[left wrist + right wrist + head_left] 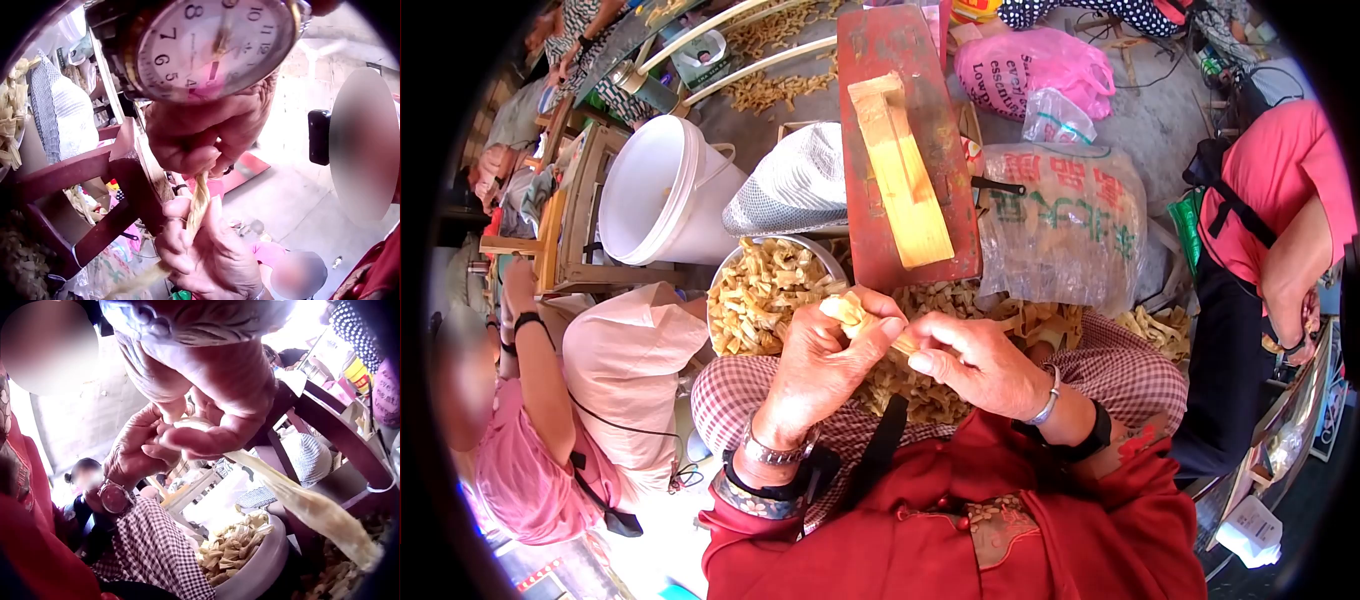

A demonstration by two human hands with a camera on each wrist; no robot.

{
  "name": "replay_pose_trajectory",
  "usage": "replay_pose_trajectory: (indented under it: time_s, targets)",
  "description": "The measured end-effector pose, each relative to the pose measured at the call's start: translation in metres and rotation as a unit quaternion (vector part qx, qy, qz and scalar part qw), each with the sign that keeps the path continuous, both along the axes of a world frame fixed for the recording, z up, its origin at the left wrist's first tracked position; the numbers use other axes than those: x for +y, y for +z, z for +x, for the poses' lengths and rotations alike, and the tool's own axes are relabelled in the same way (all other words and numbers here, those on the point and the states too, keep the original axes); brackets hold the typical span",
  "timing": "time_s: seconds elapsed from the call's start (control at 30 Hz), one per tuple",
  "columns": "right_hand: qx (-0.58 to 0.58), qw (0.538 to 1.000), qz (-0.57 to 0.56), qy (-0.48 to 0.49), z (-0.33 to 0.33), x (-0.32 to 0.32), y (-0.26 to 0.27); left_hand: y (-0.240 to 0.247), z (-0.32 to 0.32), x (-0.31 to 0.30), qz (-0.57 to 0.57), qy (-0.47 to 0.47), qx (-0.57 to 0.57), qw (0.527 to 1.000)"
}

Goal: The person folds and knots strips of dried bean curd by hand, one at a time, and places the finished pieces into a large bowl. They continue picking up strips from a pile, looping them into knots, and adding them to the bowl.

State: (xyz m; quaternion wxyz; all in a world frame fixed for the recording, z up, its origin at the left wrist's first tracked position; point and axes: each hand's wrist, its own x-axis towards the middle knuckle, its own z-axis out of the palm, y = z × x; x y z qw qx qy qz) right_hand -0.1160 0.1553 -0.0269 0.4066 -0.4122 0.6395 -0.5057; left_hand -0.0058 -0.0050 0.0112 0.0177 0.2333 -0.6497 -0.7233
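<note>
A pale yellow husk-like strip (199,203) is stretched between both hands, twisted where it shows in the left wrist view. The left hand (825,362) pinches one end between thumb and fingers, with a pale folded part (847,309) standing above them. Close beside it, the right hand (983,368) pinches the strip with thumb and forefinger. In the right wrist view, a long flat tail of the strip (306,500) hangs past the right hand (219,394). Both hands are above the lap, in front of a red wooden bench (910,240) with a yellow piece (905,190) on it.
A bowl of folded husk pieces (765,300) stands left of the bench, near a white bucket (655,190) and a woven sack (795,180). Right of the bench lie a clear plastic sack (1065,220) and a pink bag (1025,75). People sit at both sides.
</note>
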Motion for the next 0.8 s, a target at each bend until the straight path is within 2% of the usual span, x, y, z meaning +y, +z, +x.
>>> replay_pose_trajectory:
  time_s: [0.07, 0.17, 0.23, 0.3, 0.43, 0.5, 0.6, 0.73, 0.8]
  targets:
    - [0.011, 1.0, -0.011, 0.016, 0.0, 0.0, 0.0, 0.001, -0.001, -0.001, 0.029, 0.007, 0.01, 1.0]
    - [-0.03, 0.997, -0.068, -0.031, -0.007, 0.002, 0.012, 0.004, 0.002, -0.005, 0.109, 0.036, 0.035, 0.993]
    - [0.015, 0.996, -0.076, -0.035, -0.013, 0.004, 0.017, 0.01, 0.002, -0.007, 0.14, 0.105, 0.095, 0.98]
    - [0.067, 0.993, -0.09, -0.028, -0.02, 0.005, 0.022, 0.011, 0.003, -0.015, 0.17, 0.095, 0.124, 0.973]
    - [0.171, 0.977, -0.108, -0.064, -0.042, -0.004, 0.041, 0.028, -0.015, -0.02, 0.12, 0.099, 0.143, 0.977]
    - [0.268, 0.953, -0.109, -0.092, -0.059, -0.015, 0.048, 0.036, -0.031, -0.027, 0.088, 0.109, 0.146, 0.979]
    - [0.337, 0.923, -0.123, -0.138, -0.081, -0.034, 0.055, 0.044, -0.056, -0.041, 0.065, 0.107, 0.163, 0.979]
    - [0.35, 0.914, -0.121, -0.166, -0.103, -0.048, 0.058, 0.041, -0.082, -0.047, 0.044, 0.115, 0.173, 0.977]
    - [0.397, 0.893, -0.111, -0.178, -0.109, -0.054, 0.052, 0.029, -0.091, -0.053, 0.0, 0.118, 0.17, 0.978]
